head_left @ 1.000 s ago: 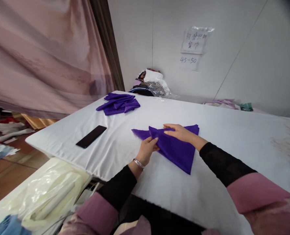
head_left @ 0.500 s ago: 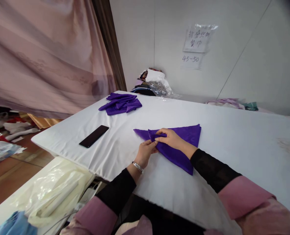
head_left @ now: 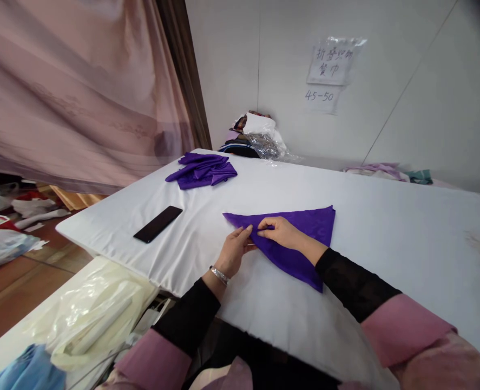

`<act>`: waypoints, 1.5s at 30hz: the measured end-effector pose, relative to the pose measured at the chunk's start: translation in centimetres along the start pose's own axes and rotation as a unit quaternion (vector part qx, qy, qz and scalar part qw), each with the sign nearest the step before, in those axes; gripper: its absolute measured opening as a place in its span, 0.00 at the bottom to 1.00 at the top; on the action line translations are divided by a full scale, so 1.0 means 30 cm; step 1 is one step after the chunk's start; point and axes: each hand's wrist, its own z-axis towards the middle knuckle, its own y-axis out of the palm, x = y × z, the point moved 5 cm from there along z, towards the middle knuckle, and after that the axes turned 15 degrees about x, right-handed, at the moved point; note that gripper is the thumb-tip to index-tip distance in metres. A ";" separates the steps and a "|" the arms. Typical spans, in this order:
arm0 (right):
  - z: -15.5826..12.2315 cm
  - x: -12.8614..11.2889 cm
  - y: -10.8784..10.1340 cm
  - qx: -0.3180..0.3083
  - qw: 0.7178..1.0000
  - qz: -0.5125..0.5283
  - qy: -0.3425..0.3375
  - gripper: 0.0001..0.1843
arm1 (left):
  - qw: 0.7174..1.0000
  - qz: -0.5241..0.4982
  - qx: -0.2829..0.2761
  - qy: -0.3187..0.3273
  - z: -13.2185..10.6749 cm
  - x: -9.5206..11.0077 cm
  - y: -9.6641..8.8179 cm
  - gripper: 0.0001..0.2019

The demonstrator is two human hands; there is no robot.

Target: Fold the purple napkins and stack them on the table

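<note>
A purple cloth napkin (head_left: 300, 244) lies folded in a triangle on the white table, its narrow point to the left and its wide end to the right. My left hand (head_left: 234, 252) holds the napkin's near edge, thumb on top and fingers partly hidden below. Just right of it, my right hand (head_left: 280, 232) is closed, its fingertips pinching the cloth near the middle of the left half. Farther back on the left lies a crumpled heap of purple cloth (head_left: 205, 170). A black phone (head_left: 158, 223) rests nearer, left of my hands.
White cloth covers the table (head_left: 386, 260). Folded fabrics and clear plastic (head_left: 260, 132) are piled by the wall, under a handwritten sign (head_left: 329, 62). A pink curtain (head_left: 81, 92) hangs at the left. Below it, a pale plastic bag (head_left: 89, 309) lies on a lower surface.
The raised fold between my fingertips now lies flatter on the napkin. My left hand has shifted slightly left, apart from the right. The whole view has moved a little.
</note>
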 end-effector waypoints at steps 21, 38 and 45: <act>-0.059 0.121 -0.086 0.045 0.963 -0.232 -0.132 0.14 | 0.976 0.138 0.147 0.085 0.120 0.048 -0.106 0.18; -0.222 0.273 -0.361 0.132 0.923 -0.356 -0.066 0.19 | 0.834 0.412 0.217 0.296 0.342 0.138 -0.154 0.11; -0.123 0.362 -0.566 0.278 0.900 -0.335 -0.001 0.16 | 0.812 0.446 0.195 0.322 0.350 0.122 -0.163 0.17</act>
